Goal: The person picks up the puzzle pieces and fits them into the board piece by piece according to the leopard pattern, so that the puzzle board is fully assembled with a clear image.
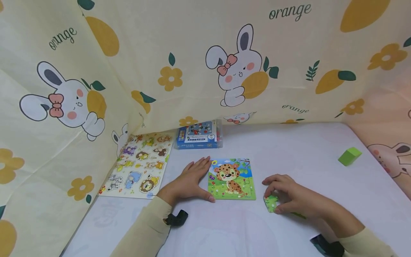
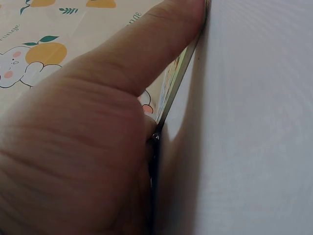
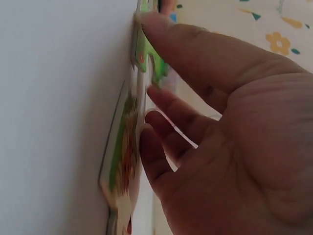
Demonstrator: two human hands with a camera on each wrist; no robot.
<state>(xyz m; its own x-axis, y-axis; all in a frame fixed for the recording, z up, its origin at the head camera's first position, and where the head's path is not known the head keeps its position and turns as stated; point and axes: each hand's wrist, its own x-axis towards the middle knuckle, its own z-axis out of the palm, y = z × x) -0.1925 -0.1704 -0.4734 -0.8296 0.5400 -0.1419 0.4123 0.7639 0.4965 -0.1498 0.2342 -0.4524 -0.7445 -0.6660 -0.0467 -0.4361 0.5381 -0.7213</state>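
Bright, soft light falls evenly over the worktop (image 1: 231,228) in the head view, seemingly from above; a faint shadow lies beneath the right hand (image 1: 285,194), and the patterned cloth (image 1: 192,39) turns pinkish at the right; the left wrist view is dimmer, the left hand (image 2: 83,142) shaded and soft in detail, a blurred shadow band beside it; in the right wrist view the puzzle pieces (image 3: 116,152) smear, and the patterned cloth behind looks out of focus.
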